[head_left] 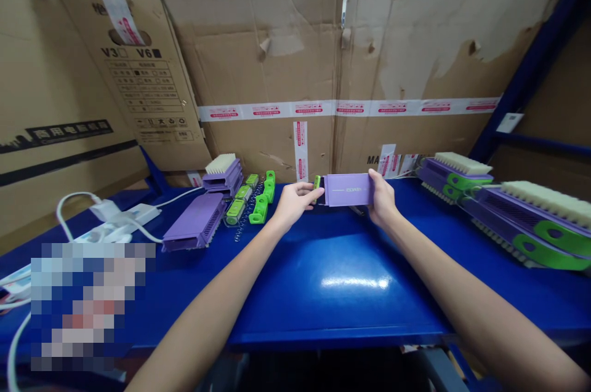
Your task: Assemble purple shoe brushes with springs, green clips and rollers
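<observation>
Above the middle of the blue table, my right hand [382,198] grips the right end of a flat purple plastic case [348,189] with pale lettering on its face. At the case's open left end, my left hand [298,204] pinches a small green-and-dark piece [317,184]. Whether that piece sits inside the case or only at its mouth, I cannot tell. Left of my hands lie small green-topped clear parts [239,201], a row of thin coil springs [249,210] and bright green curved pieces [259,210] with holes.
More purple cases [194,223] stand at the left, one topped with cream bristles [220,163]. Purple brushes with green ends [530,220] are stacked at the right. White power strips and cables [111,223] lie far left. Cardboard [268,60] walls the table's back.
</observation>
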A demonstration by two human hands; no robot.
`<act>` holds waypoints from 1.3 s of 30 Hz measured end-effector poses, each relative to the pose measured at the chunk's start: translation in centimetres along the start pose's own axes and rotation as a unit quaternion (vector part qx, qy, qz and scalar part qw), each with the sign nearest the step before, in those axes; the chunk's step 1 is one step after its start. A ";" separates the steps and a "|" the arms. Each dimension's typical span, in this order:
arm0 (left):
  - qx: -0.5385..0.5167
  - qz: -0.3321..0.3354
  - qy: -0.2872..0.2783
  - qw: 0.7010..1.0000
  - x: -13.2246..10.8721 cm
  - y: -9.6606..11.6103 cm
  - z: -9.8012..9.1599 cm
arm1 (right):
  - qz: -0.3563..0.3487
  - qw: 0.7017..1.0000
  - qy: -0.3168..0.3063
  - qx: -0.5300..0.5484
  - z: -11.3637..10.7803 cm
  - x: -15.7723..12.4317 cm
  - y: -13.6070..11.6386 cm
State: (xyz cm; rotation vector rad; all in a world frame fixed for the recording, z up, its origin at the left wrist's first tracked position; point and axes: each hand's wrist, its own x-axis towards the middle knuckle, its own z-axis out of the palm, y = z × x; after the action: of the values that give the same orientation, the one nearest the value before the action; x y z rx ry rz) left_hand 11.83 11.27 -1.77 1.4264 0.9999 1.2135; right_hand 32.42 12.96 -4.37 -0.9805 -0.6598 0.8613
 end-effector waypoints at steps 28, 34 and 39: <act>-0.023 -0.014 0.028 0.999 0.2 0.1 0.1 | -0.078 0.996 0.000 -0.040 0.1 0.0 0.3; -0.021 -0.023 0.012 0.999 -0.1 0.1 0.2 | -0.073 0.997 -0.007 -0.038 0.3 -0.2 0.4; -0.023 -0.023 0.026 0.999 0.0 0.0 0.3 | -0.065 0.997 0.002 -0.027 0.4 -0.3 0.5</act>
State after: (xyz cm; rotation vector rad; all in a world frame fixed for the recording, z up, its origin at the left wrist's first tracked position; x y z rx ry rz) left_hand 12.12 11.23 -1.80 1.3349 1.0276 1.2382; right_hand 31.77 13.02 -4.65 -0.9771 -0.7387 0.7291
